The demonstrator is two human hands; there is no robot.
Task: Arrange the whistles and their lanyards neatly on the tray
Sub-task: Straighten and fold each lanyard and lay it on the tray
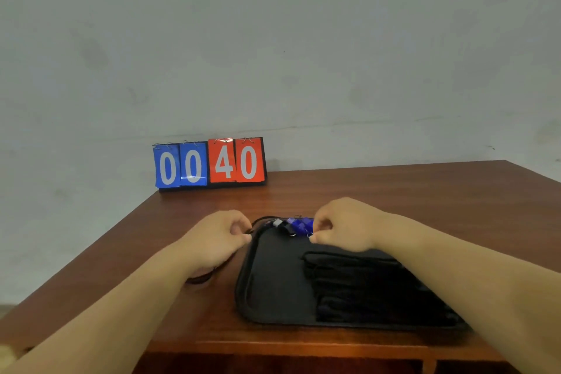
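At the tray's (pixel 267 288) far rim, our right hand (pixel 343 225) is pinching a blue whistle (pixel 303 225), left hand (pixel 218 237) the lanyard (pixel 259 221) trailing leftward.

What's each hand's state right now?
Left hand: pinches the thin black lanyard cord.
Right hand: pinches the translucent blue plastic whistle, apparently by its ring.

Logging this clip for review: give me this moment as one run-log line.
left hand: pinches lanyard cord | right hand: pinches blue whistle at far edge of tray | folded lanyards: on tray
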